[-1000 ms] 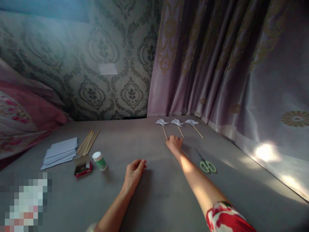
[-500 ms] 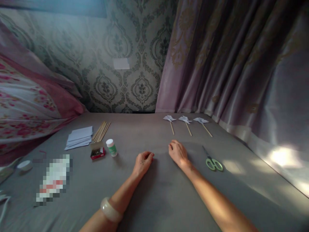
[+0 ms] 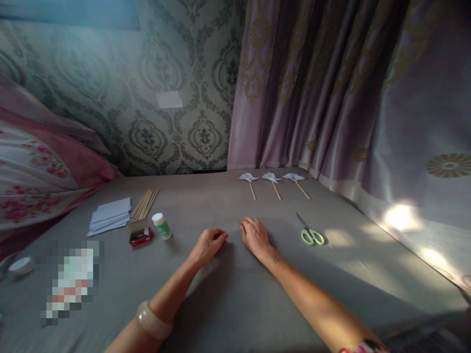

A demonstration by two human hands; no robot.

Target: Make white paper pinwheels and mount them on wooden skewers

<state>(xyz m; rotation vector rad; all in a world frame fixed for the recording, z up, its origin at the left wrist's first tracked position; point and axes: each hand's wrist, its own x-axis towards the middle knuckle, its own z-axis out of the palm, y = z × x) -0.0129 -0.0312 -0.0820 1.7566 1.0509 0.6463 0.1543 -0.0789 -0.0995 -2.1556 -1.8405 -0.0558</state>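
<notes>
My left hand (image 3: 206, 243) rests on the grey sheet (image 3: 235, 294) with its fingers loosely curled and nothing in them. My right hand (image 3: 254, 235) lies palm down just beside it, fingers bent onto the cloth, holding nothing. Three white paper pinwheels on wooden sticks (image 3: 271, 180) lie in a row farther away by the curtain. Green-handled scissors (image 3: 311, 234) lie to the right of my right hand.
At the left lie a stack of white paper squares (image 3: 109, 215), a bundle of wooden sticks (image 3: 145, 203), a small white-capped bottle (image 3: 161, 226) and an open red tin (image 3: 140, 236). A roll of tape (image 3: 21, 265) sits far left. Floral pillows (image 3: 33, 181) and a curtain (image 3: 349, 98) border the surface.
My right hand has drawn back from the pinwheel sticks toward me and now lies beside my left hand. The left hand has hardly moved.
</notes>
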